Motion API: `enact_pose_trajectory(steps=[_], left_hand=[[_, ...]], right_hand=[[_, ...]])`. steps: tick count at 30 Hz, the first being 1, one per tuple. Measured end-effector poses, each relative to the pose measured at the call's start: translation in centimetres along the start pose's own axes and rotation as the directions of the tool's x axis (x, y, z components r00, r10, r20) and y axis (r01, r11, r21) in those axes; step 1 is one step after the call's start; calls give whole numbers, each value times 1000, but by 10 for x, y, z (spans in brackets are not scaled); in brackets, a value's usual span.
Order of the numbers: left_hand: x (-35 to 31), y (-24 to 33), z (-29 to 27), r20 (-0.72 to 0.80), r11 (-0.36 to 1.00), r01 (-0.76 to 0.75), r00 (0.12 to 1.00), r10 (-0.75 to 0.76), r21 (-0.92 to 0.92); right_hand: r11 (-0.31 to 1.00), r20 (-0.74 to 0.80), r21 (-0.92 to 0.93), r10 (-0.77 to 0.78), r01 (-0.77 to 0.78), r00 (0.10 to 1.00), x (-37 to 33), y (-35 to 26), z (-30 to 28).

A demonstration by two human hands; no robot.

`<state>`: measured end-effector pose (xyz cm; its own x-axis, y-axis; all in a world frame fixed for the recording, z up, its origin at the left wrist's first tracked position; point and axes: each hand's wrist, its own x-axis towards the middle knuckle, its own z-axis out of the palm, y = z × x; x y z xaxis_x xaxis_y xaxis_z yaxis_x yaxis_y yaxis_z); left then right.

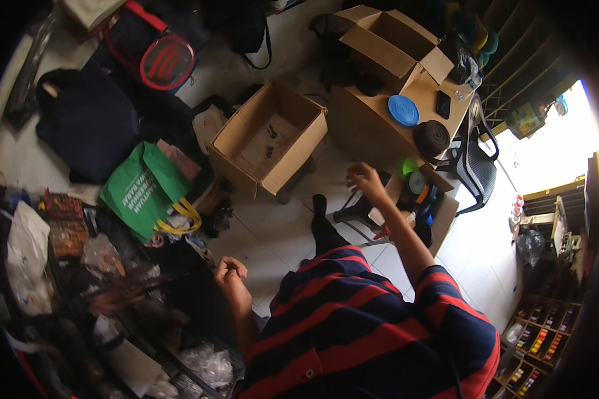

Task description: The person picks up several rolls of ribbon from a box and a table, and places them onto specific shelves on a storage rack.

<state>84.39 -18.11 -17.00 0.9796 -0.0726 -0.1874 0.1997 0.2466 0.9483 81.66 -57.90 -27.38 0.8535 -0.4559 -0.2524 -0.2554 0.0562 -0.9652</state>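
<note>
My right hand [367,181] is stretched forward in the air, its fingers a little bent and apart, with nothing seen in them. Beyond its fingertips stands an open cardboard box [298,154] with a few small dark bits on its bottom. Under my right forearm is another open carton [444,216] filled with rolls of coloured tape or ribbon [417,183]. My left hand [231,274] hangs in front of my body, fingers curled in, and nothing shows in it. Closest to it is a green bag [143,189] with yellow handles, some way to the left.
A wooden desk [363,120] holds a blue roll [403,110], a black roll [432,137], a phone [443,104] and an open box [406,40]. Beside it stands a black chair [476,169]. Plastic bags [209,366] crowd the lower left; a rack of thread spools [546,336] stands lower right.
</note>
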Motion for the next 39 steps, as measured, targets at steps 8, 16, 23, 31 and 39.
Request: enact_pose_trajectory(steps=[8, 16, 23, 31, 39], left_hand=[[102, 0, 92, 34, 982, 126, 991, -132, 138], [179, -10, 193, 150, 955, 192, 962, -229, 226], [208, -16, 215, 180, 928, 261, 932, -314, 266], [233, -17, 205, 250, 935, 240, 918, -306, 263], [263, -13, 178, 507, 926, 275, 777, -373, 260]], right_hand=[[556, -272, -819, -160, -141, 949, 190, 12, -160], [339, -525, -775, 122, -533, 842, 277, 18, -241], [346, -536, -723, 264, -598, 802, 293, 36, -252], [514, -482, -724, 100, -460, 871, 274, 17, -188], [846, -121, 531, 136, -51, 983, 183, -50, -82]])
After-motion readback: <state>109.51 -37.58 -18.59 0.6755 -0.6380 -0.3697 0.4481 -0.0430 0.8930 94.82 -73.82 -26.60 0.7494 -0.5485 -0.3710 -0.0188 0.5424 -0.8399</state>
